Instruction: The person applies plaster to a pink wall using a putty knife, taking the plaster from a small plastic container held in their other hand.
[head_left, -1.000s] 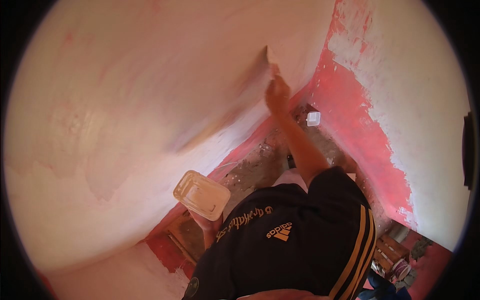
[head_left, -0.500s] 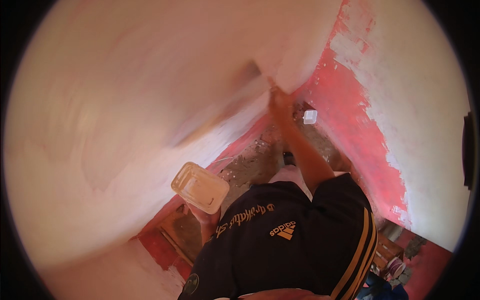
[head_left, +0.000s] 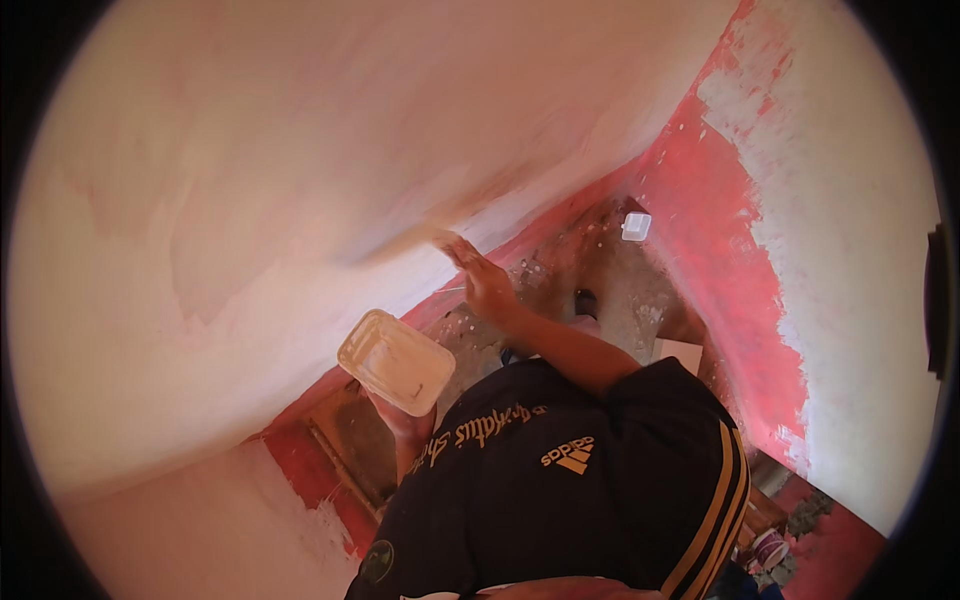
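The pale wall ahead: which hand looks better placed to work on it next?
Probably the right hand: it reaches toward the pale wall, holding a blurred tool. The left hand seems less free, since it holds up the tub.

Right arm (head_left: 565,345) stretched forward and leftward, right grip (head_left: 486,284) curled, left grip (head_left: 408,418) partly hidden

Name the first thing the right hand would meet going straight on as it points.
The right hand would likely meet the pale, pink-tinged wall up and to its left first; the gap is hard to judge.
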